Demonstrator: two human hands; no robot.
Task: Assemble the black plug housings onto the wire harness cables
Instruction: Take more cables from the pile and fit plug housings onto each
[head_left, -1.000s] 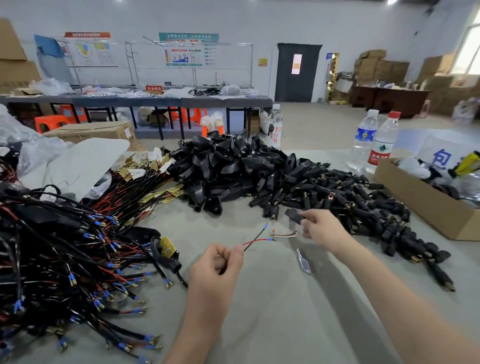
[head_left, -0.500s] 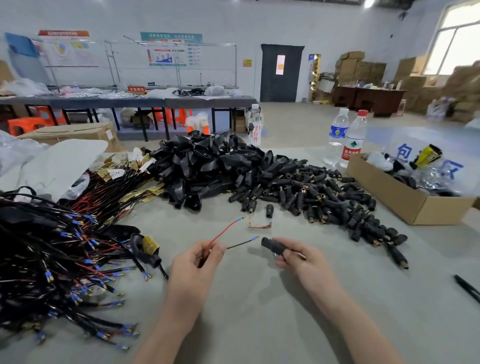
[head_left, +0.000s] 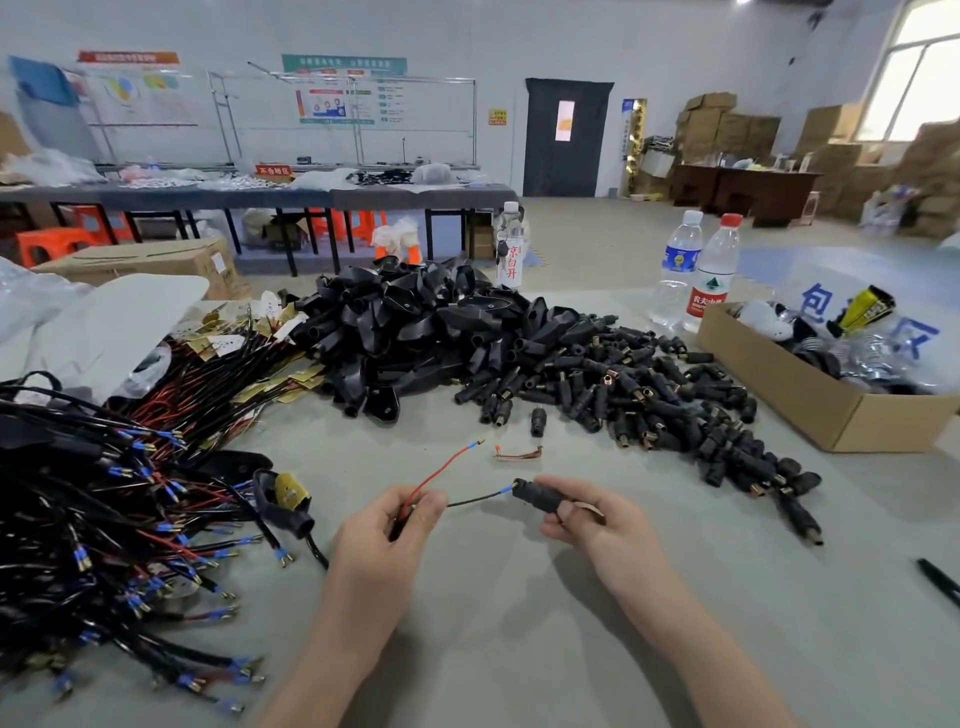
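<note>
The left hand (head_left: 387, 525) pinches a harness cable (head_left: 402, 522) between thumb and curled fingers, low over the grey table (head_left: 519, 649). From that pinch a red wire (head_left: 441, 467) rises free, its blue-sleeved tip in the air, while a black wire (head_left: 475, 500) runs sideways toward the right hand (head_left: 592, 519). The right hand grips a black plug housing (head_left: 537, 494) between thumb and fingertips, fingers curled around its rear end; the black wire's blue tip sits right at the housing's mouth, and whether it is inside cannot be told. Behind lies a pile of plug housings (head_left: 623, 395), beside it a heap of larger black covers (head_left: 415, 322), and at the left a tangle of harness cables (head_left: 104, 519).
</note>
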